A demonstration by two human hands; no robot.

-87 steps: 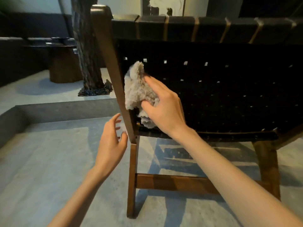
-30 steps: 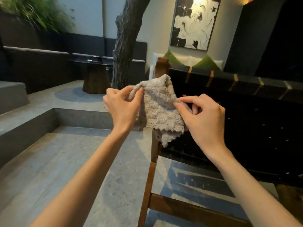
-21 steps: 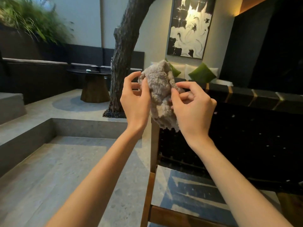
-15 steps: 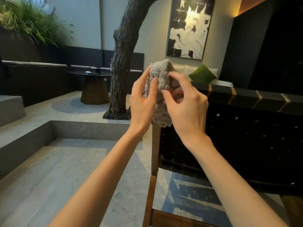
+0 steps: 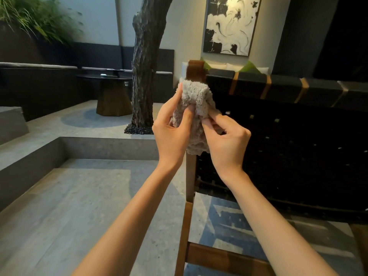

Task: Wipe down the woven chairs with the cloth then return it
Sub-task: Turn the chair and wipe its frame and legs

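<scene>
Here the cloth point(image 5: 196, 108) is gripped from both sides: it is pinched by the left hand point(image 5: 171, 132) with thumb pressed into the front folds and fingers wrapped behind, and by the right hand point(image 5: 226, 142) with thumb and fingertips closed on its right edge. The pale, fluffy cloth is bunched into a tall wad and held up in the air — directly in front of the wooden corner post of the woven chair point(image 5: 288, 140), whose post top is seen just above the wad. Whether the cloth is touching the post cannot be told. The chair's dark woven back is stretched away to the right, crossed at the top rail by tan bands, and its wooden legs and lower crossbar are seen below the forearms. Beyond — on a raised stone step — a tree trunk point(image 5: 145, 62) is rooted in dark gravel, with a dark round table point(image 5: 111, 90) to its left. A black-and-white painting point(image 5: 232, 24) is hung on the far wall.
</scene>
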